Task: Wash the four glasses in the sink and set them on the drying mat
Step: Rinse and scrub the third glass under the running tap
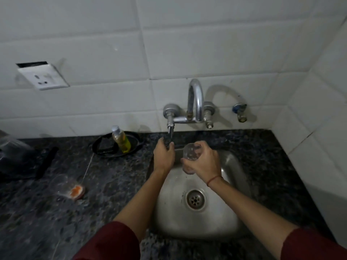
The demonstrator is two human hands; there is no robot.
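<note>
**A:** What was nearest you?

**B:** Your two dark red sleeves (pixel 112 241) were at the bottom edge. Your bare forearms reached out over the steel sink (pixel 236 212), with its drain (pixel 195 199) between them.

**A:** And my hands?

**B:** Your right hand (pixel 203 160) was wrapped round a clear glass (pixel 191 152), fingers curled about its side. You held it tilted above the far half of the basin, though I couldn't tell which end faced the tap. A red thread (pixel 214 180) circled that wrist. Your left hand (pixel 163 154) was just beside it at the sink's far left corner, fingertips closed on the lower end of the tap lever (pixel 170 128).

**A:** Any other glass?

**B:** There was a second glass (pixel 61 183) on the dark stone counter (pixel 37 212), well to the left of the sink. It was too blurred to tell whether it stood or lay. An orange disc (pixel 77 191) sat just beside it.

**A:** Farther back?

**B:** A black dish (pixel 132 138) by the wall held a leaning yellow-green soap bottle (pixel 121 140) and a dark sponge (pixel 106 145). Above the sink the curved tap (pixel 196 98) came out of the white tiled wall (pixel 225 44), with a small valve (pixel 239 111) to its right. A wall socket (pixel 43 76) hung high on the left.
</note>
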